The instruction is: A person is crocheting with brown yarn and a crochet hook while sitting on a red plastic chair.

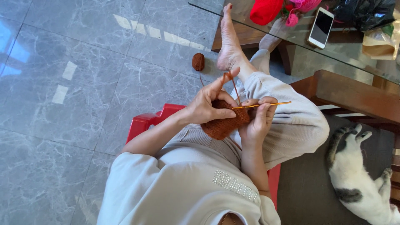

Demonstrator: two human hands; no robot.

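My left hand [207,105] pinches a rust-brown crocheted piece [223,122] over my lap, its index finger raised with the brown yarn strand [231,83] looped over it. My right hand [257,121] grips a thin orange crochet hook [266,104], whose tip meets the top edge of the crocheted piece. The strand runs down to a small brown yarn ball [198,61] lying on the grey tiled floor beside my bare foot [228,41].
I sit on a red plastic stool [143,123]. A glass table [333,46] at the upper right carries red and pink yarn [266,10], a phone [321,27] and bags. A white-and-grey cat [358,175] lies on a dark mat at the right.
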